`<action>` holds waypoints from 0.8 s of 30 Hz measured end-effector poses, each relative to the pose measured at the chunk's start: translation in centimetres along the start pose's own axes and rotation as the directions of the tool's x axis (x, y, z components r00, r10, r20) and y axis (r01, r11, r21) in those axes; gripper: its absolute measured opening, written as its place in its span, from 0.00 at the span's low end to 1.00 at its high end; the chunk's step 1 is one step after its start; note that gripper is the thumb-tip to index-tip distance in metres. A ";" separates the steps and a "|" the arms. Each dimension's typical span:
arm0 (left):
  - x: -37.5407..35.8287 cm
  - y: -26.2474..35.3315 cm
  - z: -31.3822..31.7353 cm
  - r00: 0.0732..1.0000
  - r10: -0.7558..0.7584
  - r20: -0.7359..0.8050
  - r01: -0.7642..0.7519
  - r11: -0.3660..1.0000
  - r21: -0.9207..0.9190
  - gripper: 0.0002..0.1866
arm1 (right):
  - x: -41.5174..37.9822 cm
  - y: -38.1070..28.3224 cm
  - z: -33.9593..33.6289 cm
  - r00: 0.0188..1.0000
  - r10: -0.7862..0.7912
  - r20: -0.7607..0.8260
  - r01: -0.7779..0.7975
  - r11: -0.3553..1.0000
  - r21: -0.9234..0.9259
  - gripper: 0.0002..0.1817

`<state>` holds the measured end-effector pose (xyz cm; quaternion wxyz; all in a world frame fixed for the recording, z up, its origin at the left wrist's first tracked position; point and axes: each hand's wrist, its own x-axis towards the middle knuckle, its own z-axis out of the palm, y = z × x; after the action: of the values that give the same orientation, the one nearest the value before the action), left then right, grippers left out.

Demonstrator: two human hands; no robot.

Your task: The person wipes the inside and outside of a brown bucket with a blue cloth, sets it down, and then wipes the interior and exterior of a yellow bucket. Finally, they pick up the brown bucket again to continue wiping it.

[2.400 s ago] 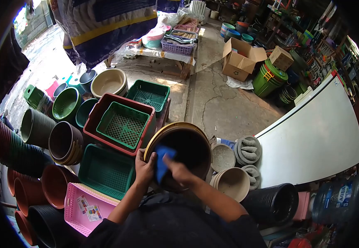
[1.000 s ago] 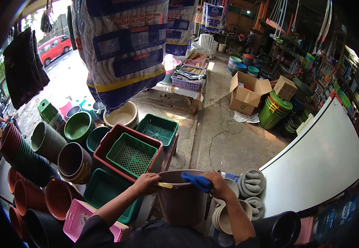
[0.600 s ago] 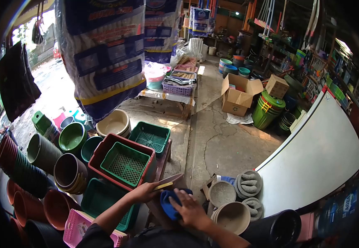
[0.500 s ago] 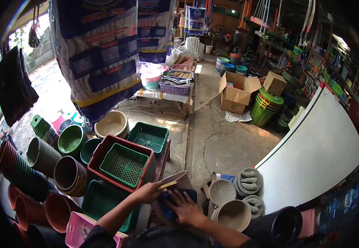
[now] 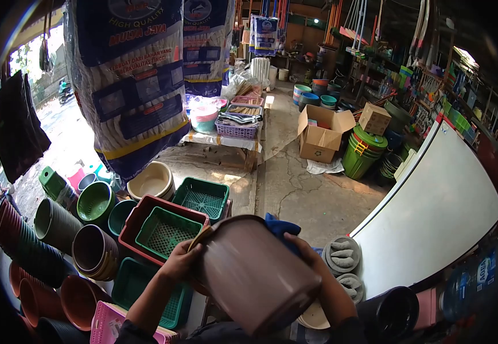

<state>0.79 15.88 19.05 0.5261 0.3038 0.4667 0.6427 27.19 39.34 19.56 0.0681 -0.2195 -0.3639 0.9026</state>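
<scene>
A brown plastic bucket (image 5: 260, 275) is held up on its side in front of my body, its base toward the lower right. My left hand (image 5: 183, 259) is closed on the rim at the bucket's left, with a yellowish edge under the fingers. At the upper right of the bucket, my right hand (image 5: 305, 250) is closed on a dark blue cloth (image 5: 283, 225) by the rim. The bucket hides part of both hands' surroundings.
Red and green baskets (image 5: 127, 234) and stacked pots (image 5: 91, 249) stand at the left. Grey stone mortars (image 5: 342, 255) and a black bucket (image 5: 398, 309) lie right. A white panel (image 5: 432, 212) leans there. Beyond are a cardboard box (image 5: 319, 140) and a green bin (image 5: 361, 155).
The bucket has been raised and tipped, so its outer side now shows. My right hand has moved from inside it to the right rim with the blue cloth. My left hand has shifted left.
</scene>
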 end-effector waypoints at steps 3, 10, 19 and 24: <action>0.7 -1.6 0.8 0.978 0.055 -0.203 -0.112 0.952 -0.283 0.17 | 0.2 3.3 -1.0 0.987 -0.100 -0.127 0.134 0.945 0.298 0.36; 2.6 -5.8 3.2 0.983 0.047 -0.180 -0.149 0.774 -0.615 0.29 | 5.4 14.6 -0.6 0.474 -0.809 -0.347 0.724 0.582 -0.370 0.35; 2.1 -9.3 6.6 0.868 0.263 -0.420 -0.333 0.938 -0.100 0.17 | 2.5 10.3 8.4 0.691 -0.524 0.498 0.208 -0.516 -0.831 0.38; -0.6 -8.0 4.9 0.975 0.170 -0.143 -0.129 0.957 0.261 0.13 | 4.9 3.0 4.6 0.907 -0.287 0.309 0.344 0.082 -0.935 0.32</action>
<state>8.41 16.73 13.57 0.3933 0.3483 0.5613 0.6394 20.84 35.68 18.67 0.0948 -0.1070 -0.8961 0.4202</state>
